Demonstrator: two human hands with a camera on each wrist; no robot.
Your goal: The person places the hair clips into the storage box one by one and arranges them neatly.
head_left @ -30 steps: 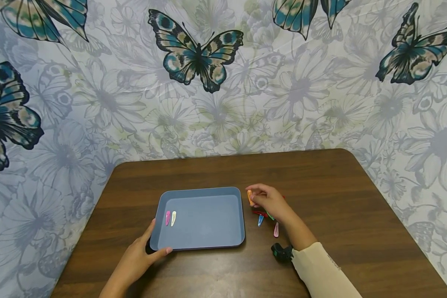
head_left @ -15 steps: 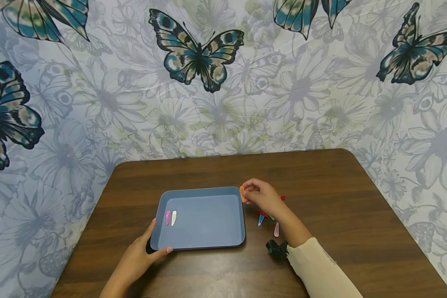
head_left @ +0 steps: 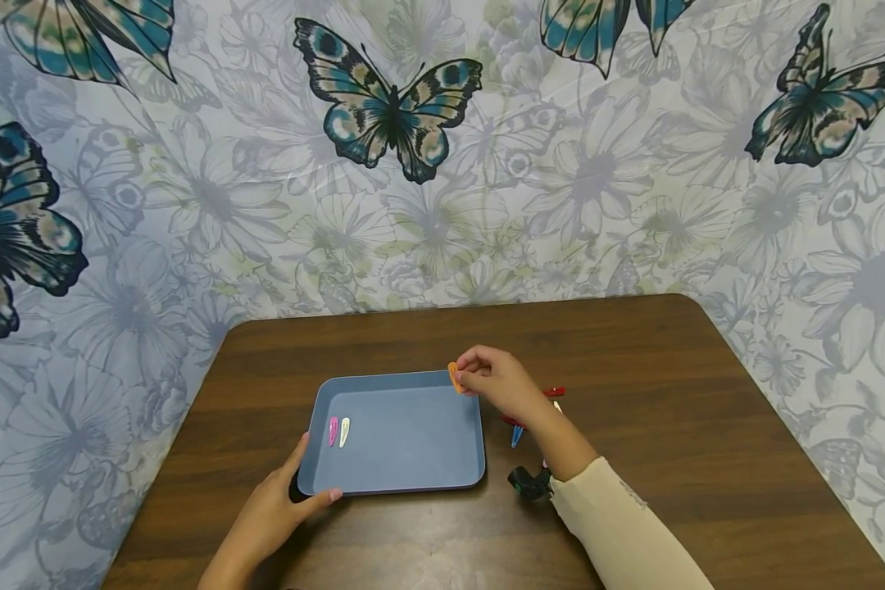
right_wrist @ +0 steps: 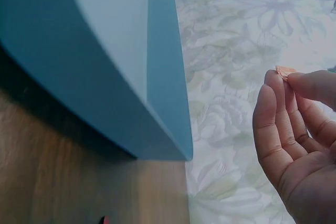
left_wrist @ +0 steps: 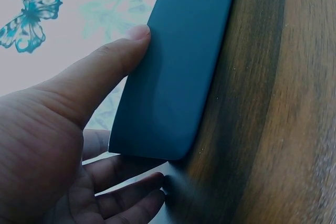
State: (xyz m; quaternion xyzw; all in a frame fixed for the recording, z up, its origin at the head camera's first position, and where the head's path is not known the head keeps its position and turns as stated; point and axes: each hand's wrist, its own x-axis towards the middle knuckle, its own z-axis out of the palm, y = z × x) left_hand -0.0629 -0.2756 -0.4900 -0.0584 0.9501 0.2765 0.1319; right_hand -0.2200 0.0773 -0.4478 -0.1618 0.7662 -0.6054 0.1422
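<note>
A blue-grey tray lies on the table. Near its left side, a pink hair clip and a cream hair clip lie side by side. My left hand holds the tray's near left corner, the thumb at the front rim and the fingers along the left side. In the left wrist view the thumb touches the tray's wall. Over the tray's far right corner, my right hand pinches an orange hair clip between thumb and fingertips. The right wrist view shows this orange clip too.
Right of the tray, partly hidden by the right forearm, lie loose hair clips, among them a red clip and a blue clip. A black wrist camera sits at the right cuff. Behind the wooden table hangs a butterfly-patterned backdrop.
My right hand has moved left and away from me with the orange hair clip, from beside the loose clips to over the tray's far right corner. The left hand has stayed in place.
</note>
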